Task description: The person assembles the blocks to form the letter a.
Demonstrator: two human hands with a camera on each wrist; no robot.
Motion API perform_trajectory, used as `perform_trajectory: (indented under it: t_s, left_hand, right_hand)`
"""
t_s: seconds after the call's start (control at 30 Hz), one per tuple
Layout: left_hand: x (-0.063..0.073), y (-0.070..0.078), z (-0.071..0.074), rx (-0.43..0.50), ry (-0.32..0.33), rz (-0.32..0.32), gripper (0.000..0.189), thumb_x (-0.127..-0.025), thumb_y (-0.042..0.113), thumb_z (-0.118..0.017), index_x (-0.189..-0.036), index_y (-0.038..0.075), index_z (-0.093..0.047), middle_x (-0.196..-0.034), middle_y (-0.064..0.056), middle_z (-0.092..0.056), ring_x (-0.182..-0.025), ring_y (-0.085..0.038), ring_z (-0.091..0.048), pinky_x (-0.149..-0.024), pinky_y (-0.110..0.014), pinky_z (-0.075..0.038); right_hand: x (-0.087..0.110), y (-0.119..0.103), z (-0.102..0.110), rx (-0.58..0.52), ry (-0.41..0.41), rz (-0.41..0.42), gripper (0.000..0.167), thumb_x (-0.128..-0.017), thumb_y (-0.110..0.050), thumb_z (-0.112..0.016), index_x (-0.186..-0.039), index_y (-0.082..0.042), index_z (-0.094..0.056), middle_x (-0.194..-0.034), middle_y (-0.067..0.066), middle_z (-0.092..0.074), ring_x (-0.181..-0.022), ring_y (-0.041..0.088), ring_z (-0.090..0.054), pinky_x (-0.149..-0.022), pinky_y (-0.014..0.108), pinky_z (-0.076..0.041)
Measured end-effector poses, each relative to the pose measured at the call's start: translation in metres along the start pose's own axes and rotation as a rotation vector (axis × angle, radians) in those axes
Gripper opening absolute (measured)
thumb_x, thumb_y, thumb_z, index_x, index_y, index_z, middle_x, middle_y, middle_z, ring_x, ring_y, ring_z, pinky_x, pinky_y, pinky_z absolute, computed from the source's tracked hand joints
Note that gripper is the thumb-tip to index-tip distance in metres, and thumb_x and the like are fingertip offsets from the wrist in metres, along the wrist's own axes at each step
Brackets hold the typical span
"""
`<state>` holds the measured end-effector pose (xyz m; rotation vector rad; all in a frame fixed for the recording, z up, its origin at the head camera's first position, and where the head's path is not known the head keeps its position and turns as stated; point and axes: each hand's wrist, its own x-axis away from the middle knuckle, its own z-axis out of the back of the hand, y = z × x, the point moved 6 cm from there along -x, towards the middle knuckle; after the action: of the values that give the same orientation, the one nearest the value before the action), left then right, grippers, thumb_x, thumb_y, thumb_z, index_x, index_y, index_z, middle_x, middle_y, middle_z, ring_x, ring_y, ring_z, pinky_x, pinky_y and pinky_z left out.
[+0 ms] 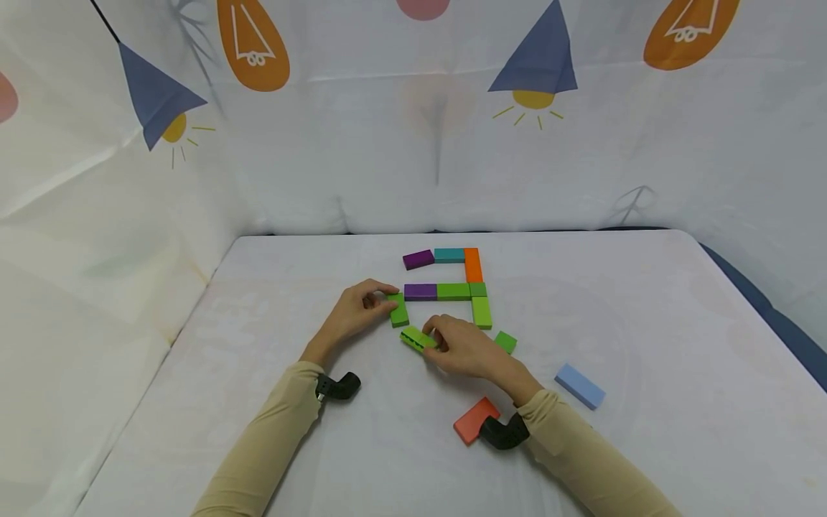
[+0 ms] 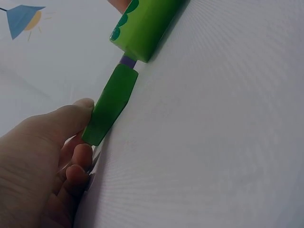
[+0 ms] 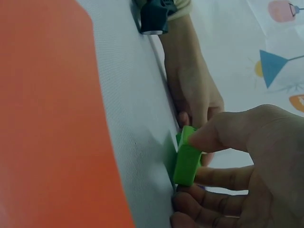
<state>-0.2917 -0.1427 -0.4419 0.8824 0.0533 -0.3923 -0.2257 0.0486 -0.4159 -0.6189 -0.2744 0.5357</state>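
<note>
In the head view my left hand (image 1: 359,313) pinches a green block (image 1: 399,313) at the left end of a block outline. Its thumb lies along one side of that green block (image 2: 111,102) in the left wrist view. Closer to me, my right hand (image 1: 466,347) pinches a bright green block (image 1: 417,338) with dark scalloped marks on its side. Those scallops show on the bright green block (image 2: 147,31) in the left wrist view, too. From the right wrist, the thumb presses the bright green block (image 3: 188,161) against the fingers, with the left hand (image 3: 192,90) just beyond.
Purple (image 1: 420,292), green (image 1: 454,291), teal (image 1: 449,255) and orange (image 1: 474,266) blocks form the outline, with another purple block (image 1: 418,259) at its far left. A small green block (image 1: 505,342), coral block (image 1: 474,420) and blue block (image 1: 579,386) lie near the right arm.
</note>
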Motion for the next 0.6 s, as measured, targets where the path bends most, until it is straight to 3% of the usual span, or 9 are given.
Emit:
perform_trajectory:
  t_s: [0.37,0.6]
  left_hand:
    - [0.0007,-0.0021,-0.0012,-0.014,-0.018,0.063,0.027,-0.087,0.033,-0.068,-0.113,0.026,-0.068,-0.093,0.002,-0.065,-0.074,-0.014,-0.053,-0.065,-0.024,-0.044]
    - [0.0011,-0.0026,-0.0015,-0.016,-0.011,0.061,0.027,-0.086,0.033,-0.068,-0.112,0.025,-0.068,-0.092,0.003,-0.066,-0.073,-0.013,-0.053,-0.064,-0.024,-0.044]
  right_hand:
    - [0.0008,0.0002,-0.0031,0.030,-0.016,-0.030,0.031,-0.086,-0.023,-0.065,-0.113,-0.012,-0.057,-0.085,0.000,-0.054,-0.073,0.010,-0.050,-0.066,0.024,-0.045]
    - [0.0009,-0.0010,-0.0054,0.055,-0.013,-0.025,0.032,-0.085,-0.025,-0.067,-0.113,-0.014,-0.056,-0.086,-0.001,-0.054,-0.073,0.010,-0.050,-0.065,0.025,-0.044]
